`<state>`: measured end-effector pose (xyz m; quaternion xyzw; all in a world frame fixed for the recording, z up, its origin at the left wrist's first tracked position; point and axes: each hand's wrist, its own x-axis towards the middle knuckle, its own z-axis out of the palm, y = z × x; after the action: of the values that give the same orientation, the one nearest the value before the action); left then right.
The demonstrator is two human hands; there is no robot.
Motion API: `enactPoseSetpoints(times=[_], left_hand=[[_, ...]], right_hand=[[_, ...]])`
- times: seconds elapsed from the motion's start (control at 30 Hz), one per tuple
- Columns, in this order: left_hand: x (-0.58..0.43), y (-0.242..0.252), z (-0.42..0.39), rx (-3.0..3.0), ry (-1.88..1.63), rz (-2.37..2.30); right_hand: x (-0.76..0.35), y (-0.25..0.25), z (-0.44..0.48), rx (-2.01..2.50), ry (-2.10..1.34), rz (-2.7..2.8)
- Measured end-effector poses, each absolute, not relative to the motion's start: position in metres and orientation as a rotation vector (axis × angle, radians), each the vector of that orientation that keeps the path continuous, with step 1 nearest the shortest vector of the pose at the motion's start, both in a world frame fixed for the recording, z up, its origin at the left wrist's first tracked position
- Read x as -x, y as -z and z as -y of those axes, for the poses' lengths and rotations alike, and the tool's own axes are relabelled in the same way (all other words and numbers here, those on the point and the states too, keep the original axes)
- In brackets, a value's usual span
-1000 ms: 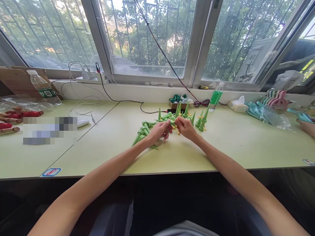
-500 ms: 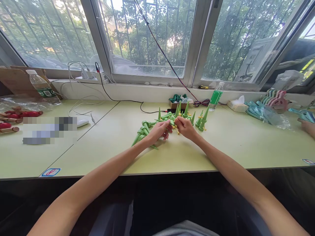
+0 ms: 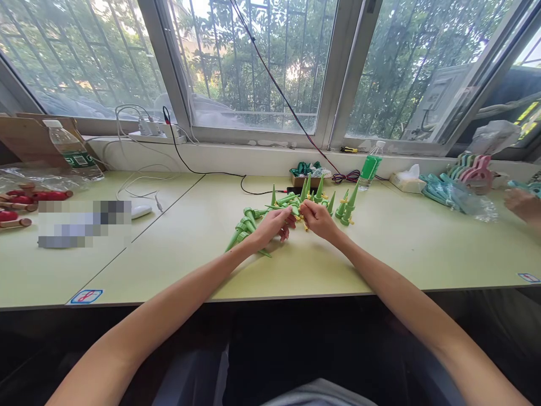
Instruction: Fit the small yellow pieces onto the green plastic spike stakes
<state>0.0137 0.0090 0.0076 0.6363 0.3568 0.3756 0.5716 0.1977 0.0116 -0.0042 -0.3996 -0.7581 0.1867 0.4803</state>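
My left hand is closed around a green plastic watering spike, most of it covered by the fingers. Fingertips of my right hand are pinched together right beside it, nearly touching the left fingers. Whatever small part the right hand grips is hidden. Several green watering spikes lie in a heap left of my left hand. Others, some with yellow valves, stand point up behind and to the right of my right hand, one watering spike at the outer end.
Behind the spikes are a small box and a black phone-like object on a cable. A green-labelled bottle and a tissue box stand farther right. Bagged blue hangers lie near another person's hand.
My two hands stay in almost the same place and pose. At the far right, the other person's hand has come farther into view.
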Motion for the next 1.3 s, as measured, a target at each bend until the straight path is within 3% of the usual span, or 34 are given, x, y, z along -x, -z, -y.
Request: enactPoseSetpoints(times=[1.3], left_hand=[[-0.0141, -0.0085, -0.0083, -1.512, -0.834, -0.823]], right_hand=[[-0.2001, 0.0049, -0.0124, 0.963, -0.500, 1.855]])
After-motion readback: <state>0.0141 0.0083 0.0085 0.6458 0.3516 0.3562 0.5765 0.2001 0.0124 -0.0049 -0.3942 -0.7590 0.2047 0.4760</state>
